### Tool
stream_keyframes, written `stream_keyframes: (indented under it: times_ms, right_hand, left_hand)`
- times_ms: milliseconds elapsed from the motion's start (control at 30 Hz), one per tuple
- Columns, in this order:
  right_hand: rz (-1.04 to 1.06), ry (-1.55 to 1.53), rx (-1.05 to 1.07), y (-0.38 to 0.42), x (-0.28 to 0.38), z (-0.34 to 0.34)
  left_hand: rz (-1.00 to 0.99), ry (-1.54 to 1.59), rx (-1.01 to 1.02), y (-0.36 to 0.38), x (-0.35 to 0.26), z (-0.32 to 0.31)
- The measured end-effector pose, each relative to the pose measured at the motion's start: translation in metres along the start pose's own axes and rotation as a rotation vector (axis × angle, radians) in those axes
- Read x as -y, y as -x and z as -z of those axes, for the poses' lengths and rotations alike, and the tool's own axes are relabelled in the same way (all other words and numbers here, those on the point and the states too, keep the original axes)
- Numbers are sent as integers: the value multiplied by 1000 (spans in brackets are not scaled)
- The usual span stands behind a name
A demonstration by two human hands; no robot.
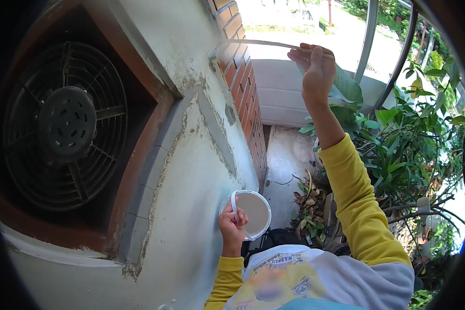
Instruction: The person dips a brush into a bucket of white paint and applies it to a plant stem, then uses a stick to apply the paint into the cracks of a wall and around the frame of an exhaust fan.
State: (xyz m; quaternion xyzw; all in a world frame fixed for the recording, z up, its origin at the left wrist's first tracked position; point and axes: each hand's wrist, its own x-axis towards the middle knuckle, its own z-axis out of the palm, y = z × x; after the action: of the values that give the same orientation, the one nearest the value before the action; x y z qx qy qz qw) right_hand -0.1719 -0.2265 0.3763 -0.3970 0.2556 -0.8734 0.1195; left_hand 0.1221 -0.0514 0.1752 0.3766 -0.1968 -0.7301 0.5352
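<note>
My left hand (232, 223) is closed around the white handle of a round white bucket (267, 227), low beside the wall. A smooth, pale beige-grey liquid (253, 209) fills much of the bucket. Raised at the upper right, my right hand (316, 72) grips a long, thin, pale stick-like tool (271, 43). The tool reaches left to the wall's corner, where its far end is blurred; I cannot make out its tip or whether it touches. The white wall (191, 170) carries rough grey patches (214, 129) below that corner.
A large fan (67, 124) sits in a brown-framed recess at left. Brickwork (243, 88) edges the wall. Leafy plants (387, 129) and bare branches (418, 212) crowd the right, beside metal bars (368, 39). Dry leaves (310, 206) lie on the pale ledge (287, 155).
</note>
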Motion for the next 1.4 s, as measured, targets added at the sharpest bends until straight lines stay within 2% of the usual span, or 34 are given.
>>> stream_keyframes:
  times_ms: [267,667,767,900,1000,1400]
  right_hand:
    - [-1,91,41,-18,-19,-13]
    - [37,128,180,22,21,-26]
    - [102,82,158,21,24,-26]
    - [72,97,71,1,16,-21]
    - [-61,105,35,-7,12,-22]
    - [8,206,67,-23,4,-24]
  left_hand:
    - [-21,-12,-3,-1,0,0]
    - [-25,-22,-4,-4,1,0]
    - [-23,-16,7,-5,1,4]
    - [-11,-15,-2,-3,-1,2]
    - [-20,-23,-3,-3,-1,3]
    - [-13,-23,-4,-5,0,6]
